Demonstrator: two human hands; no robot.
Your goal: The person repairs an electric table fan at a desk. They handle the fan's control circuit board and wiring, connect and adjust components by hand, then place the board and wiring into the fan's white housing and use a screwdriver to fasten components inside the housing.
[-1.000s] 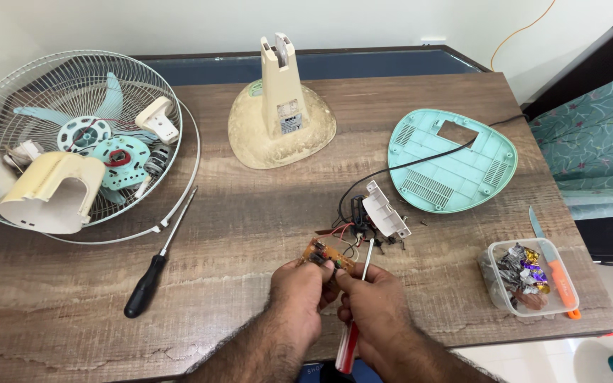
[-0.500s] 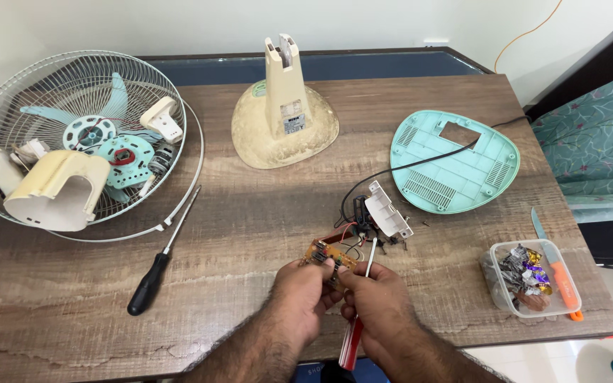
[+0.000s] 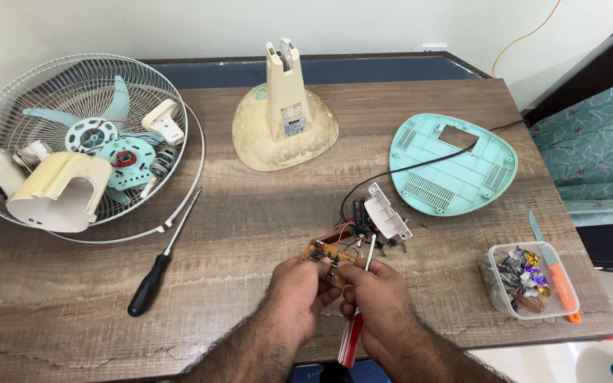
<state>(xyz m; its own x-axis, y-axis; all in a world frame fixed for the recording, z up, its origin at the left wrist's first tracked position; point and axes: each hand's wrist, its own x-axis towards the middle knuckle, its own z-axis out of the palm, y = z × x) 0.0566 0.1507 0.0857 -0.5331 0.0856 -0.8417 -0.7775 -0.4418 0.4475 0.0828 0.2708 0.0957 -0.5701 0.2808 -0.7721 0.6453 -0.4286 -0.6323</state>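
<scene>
Both hands meet at the near table edge: the left hand (image 3: 298,292) pinches a small brown circuit board (image 3: 326,253), the right hand (image 3: 376,296) grips a red-handled screwdriver (image 3: 355,319), its shaft pointing up and away toward the board.

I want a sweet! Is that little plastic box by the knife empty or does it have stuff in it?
Not empty. The clear plastic box holds shiny wrapped pieces, piled about up to its rim, beside the orange-handled knife.

Small white rectangular label (image 3: 294,121) on cream fan stand (image 3: 285,120), table's far middle.
</scene>
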